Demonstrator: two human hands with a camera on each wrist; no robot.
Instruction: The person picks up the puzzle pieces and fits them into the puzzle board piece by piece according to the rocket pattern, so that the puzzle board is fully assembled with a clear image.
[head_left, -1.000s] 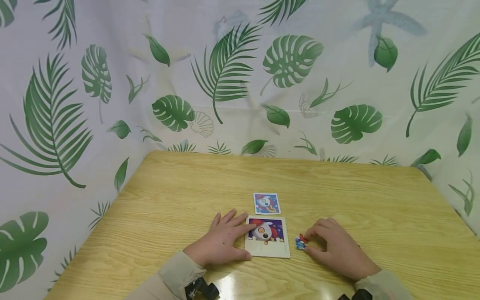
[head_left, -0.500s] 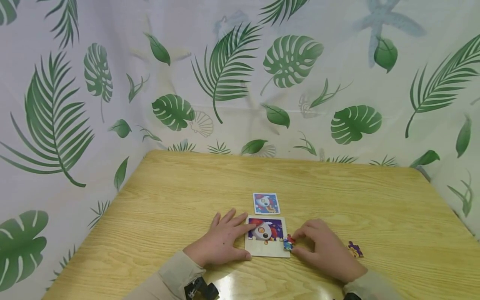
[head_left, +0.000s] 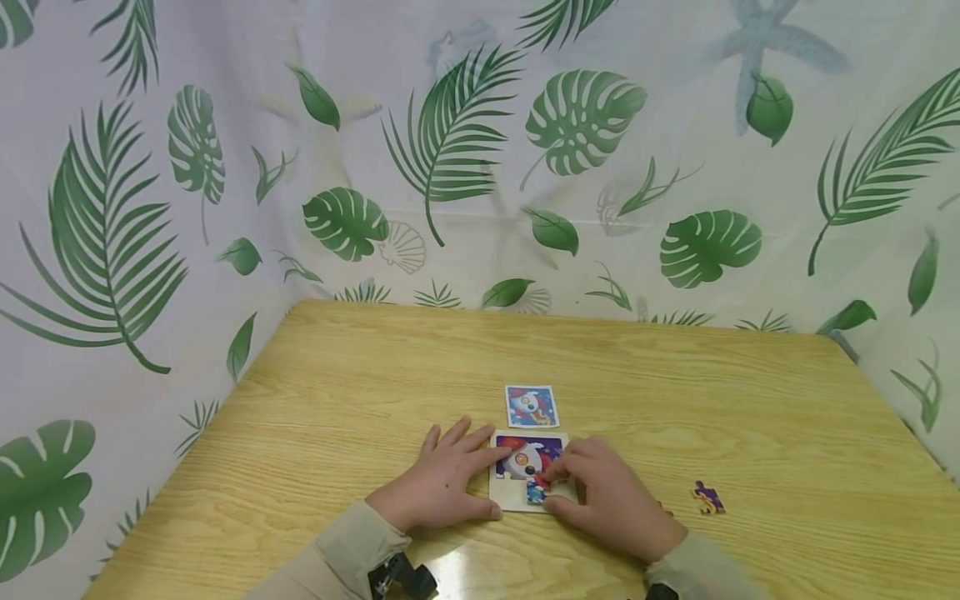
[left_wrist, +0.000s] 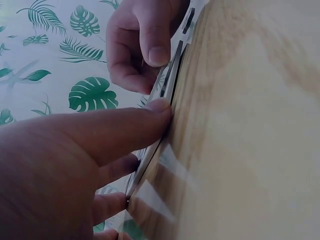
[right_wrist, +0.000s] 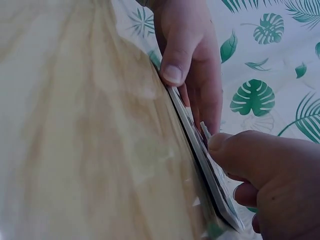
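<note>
A square jigsaw tray point(head_left: 512, 497) lies flat on the table, its upper part filled with a cartoon picture and its lower part bare. My left hand point(head_left: 450, 482) rests spread at its left side, a fingertip over the picture and the thumb at the lower left corner. Between thumb and fingers, my right hand point(head_left: 611, 502) pinches a blue and red puzzle piece point(head_left: 535, 492) over the bare lower part. In the right wrist view the piece point(right_wrist: 205, 130) stands tilted above the tray's edge. The fingers of my right hand hide the tray's right side.
A small picture card point(head_left: 532, 407) lies just beyond the tray. To the right is a loose purple and orange puzzle piece point(head_left: 707, 497); another small bit point(head_left: 663, 507) shows beside the right wrist, mostly hidden. A leaf-print curtain point(head_left: 480, 167) hangs behind the wooden table point(head_left: 360, 367).
My right hand has moved left, bringing the blue and red puzzle piece from beside the tray to over its lower part. The purple piece has come into sight. My left hand stays put.
</note>
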